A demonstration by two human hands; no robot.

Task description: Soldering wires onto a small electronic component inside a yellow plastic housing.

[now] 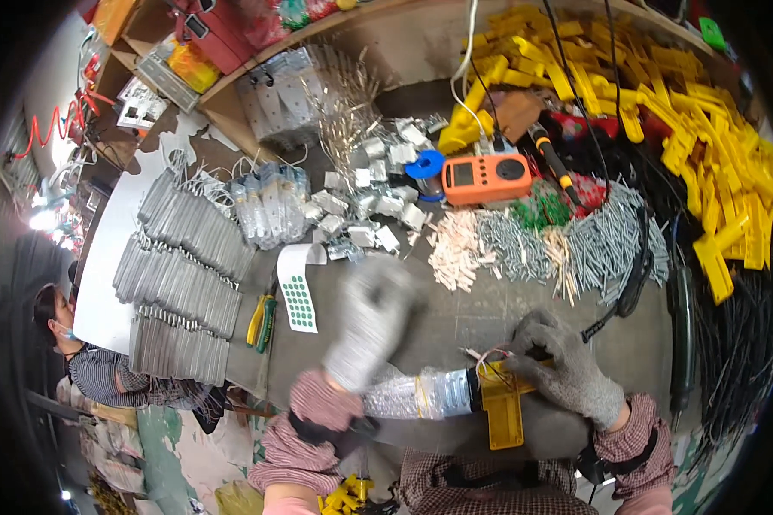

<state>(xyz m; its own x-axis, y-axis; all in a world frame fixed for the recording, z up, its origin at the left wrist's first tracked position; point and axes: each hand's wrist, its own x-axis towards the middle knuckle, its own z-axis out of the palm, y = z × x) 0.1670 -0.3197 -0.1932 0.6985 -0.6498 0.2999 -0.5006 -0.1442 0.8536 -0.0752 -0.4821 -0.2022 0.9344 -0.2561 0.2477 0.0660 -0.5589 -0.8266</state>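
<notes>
Soft, even light over dark-grey flat worktop [481,318] — harsh glare from white lamp [45,221], far left; pale-grey knit-gloved left hand [374,309] blurred — edges bowed, rim black.

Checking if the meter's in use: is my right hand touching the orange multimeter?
Apart: the head view shows screws and dark tabletop between the right hand and the orange multimeter.

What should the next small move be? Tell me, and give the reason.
Probably bring the left hand down to steady the thin wires: they stick out at the upper end of the yellow housing, where the right hand already is, while the left hand, blurred, is away from them, over the bench.
</notes>
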